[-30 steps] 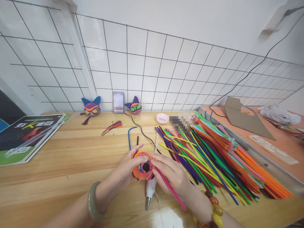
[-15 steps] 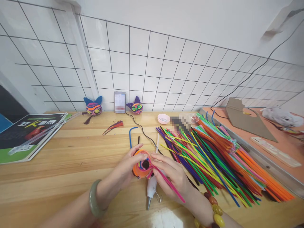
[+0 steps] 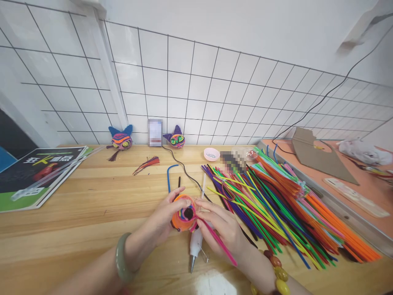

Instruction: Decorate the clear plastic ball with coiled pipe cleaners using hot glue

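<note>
Between my hands, low over the wooden table, is a round orange craft piece (image 3: 183,224) with coloured rings and a black centre. My left hand (image 3: 167,211) is wrapped round its left side, thumb across the top. A magenta pipe cleaner (image 3: 221,246) runs from the piece's right edge, and my right hand (image 3: 219,221) pinches it near that edge, its loose end pointing down and right. Underneath lies a white glue gun (image 3: 195,246), nozzle toward me, partly hidden by my hands. Just beyond my left hand are a bent blue pipe cleaner (image 3: 168,178) and a short black one (image 3: 179,181).
A large heap of coloured pipe cleaners (image 3: 276,205) covers the right. Along the wall stand two cat-eared craft heads (image 3: 122,139) (image 3: 177,139) and a phone (image 3: 155,133). A pink bowl (image 3: 211,155), red tassel (image 3: 147,164), magazine (image 3: 39,172) and cardboard (image 3: 319,151) lie around.
The magenta pipe cleaner's loose end has shifted slightly left and down. Both hands keep nearly the same place and hold on the round piece.
</note>
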{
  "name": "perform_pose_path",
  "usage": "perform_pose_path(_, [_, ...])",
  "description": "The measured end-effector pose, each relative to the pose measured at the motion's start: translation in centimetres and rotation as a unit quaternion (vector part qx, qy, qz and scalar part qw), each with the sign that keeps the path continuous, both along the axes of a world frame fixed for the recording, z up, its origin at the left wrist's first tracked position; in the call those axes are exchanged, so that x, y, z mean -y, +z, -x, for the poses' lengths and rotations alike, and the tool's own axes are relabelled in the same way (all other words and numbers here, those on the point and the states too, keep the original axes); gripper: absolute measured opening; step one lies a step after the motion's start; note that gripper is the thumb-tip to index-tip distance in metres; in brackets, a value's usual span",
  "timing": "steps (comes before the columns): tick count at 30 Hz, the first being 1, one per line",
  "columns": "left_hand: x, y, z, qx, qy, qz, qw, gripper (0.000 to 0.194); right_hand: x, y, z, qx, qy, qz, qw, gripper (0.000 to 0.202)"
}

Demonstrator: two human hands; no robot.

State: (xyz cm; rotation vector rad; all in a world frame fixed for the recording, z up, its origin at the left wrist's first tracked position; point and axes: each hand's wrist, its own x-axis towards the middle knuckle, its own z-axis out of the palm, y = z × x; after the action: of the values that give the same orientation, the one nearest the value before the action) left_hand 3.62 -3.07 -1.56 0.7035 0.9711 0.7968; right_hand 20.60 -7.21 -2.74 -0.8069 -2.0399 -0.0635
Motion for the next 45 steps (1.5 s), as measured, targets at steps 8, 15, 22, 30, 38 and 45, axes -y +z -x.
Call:
perform_pose_path(8, [-0.1,0.8,0.6,0.013,-0.033,0.02,0.999,0.067,-0.1,0.0,0.0,-0.002,0.015,-0.02,1.0,0.021])
perform_pose_path(15, [-0.4,1.0,1.0,-0.003,-0.049,0.033,0.998,0.063,-0.2,-0.3,-0.4,0.065,0.014,-0.055,0.996,0.027])
perform_pose_path(22, [-0.6,0.9,1.2,0.01,-0.07,0.035,0.997,0.057,0.0,0.5,-0.4,0.107,0.013,-0.069,0.992,0.026])
perform_pose_path(30, [-0.7,0.7,1.8,0.024,-0.1,0.036,0.994,0.056,0.3,1.2,-0.6,0.134,-0.007,-0.082,0.988,0.024])
perform_pose_path(38, [-1.0,1.3,2.8,0.053,-0.137,-0.032,0.989,0.101,0.0,0.5,-1.0,0.107,-0.028,-0.098,0.989,0.03])
perform_pose_path(45, [-1.2,0.9,2.6,0.017,-0.131,-0.107,0.986,0.103,0.1,0.2,-0.9,0.112,-0.053,-0.114,0.986,0.032])
